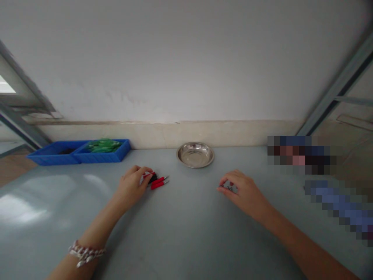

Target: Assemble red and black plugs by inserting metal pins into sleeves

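Note:
My left hand is closed in a pinch at a small red-and-black piece, partly hidden by the fingers. Just to its right, two slim red pieces with shiny metal tips lie side by side on the grey table. On the right, my right hand is low over the table, thumb and forefinger pressed together on something tiny and dark that I cannot make out. More small dark bits show beneath its curled fingers.
A round steel dish stands near the wall, between and beyond my hands. At the back left are two blue trays, one with green pieces, the other with dark contents. Pixelated patches cover the right side.

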Tool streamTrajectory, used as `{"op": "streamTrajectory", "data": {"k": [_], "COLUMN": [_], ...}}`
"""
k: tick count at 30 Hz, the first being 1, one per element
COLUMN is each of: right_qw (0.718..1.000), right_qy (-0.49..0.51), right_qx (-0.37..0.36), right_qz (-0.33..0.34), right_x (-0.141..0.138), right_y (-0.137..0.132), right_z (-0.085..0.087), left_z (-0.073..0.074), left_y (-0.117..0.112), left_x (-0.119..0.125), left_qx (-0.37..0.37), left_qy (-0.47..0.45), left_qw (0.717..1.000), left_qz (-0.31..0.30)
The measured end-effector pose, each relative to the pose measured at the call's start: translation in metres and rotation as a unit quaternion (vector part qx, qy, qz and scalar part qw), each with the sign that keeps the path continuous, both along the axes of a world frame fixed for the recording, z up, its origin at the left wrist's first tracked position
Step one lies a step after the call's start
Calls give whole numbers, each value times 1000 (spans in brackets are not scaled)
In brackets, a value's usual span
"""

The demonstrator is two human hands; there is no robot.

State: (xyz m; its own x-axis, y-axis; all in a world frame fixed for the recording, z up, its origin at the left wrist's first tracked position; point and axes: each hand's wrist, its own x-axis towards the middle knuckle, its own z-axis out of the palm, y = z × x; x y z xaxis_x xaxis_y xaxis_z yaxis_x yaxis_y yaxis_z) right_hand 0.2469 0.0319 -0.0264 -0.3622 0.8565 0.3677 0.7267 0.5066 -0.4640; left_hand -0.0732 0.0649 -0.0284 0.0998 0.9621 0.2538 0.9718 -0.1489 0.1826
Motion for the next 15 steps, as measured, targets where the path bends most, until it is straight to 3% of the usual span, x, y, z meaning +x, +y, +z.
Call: {"op": "streamTrajectory", "data": {"k": [7, 15], "right_qw": [999, 994], "right_qy": [-30, -99], "right_qx": [9, -6], "right_qz": [-20, -34], "right_x": [8, 2], "right_y": [9, 12], "right_z": [-5, -20], "left_z": [10, 18], "left_y": [-16, -28], "left_x": [14, 20], "left_qx": [-30, -80], "left_qy": [2, 67], "left_qw": [996, 992], "left_qz": [-82, -64]}}
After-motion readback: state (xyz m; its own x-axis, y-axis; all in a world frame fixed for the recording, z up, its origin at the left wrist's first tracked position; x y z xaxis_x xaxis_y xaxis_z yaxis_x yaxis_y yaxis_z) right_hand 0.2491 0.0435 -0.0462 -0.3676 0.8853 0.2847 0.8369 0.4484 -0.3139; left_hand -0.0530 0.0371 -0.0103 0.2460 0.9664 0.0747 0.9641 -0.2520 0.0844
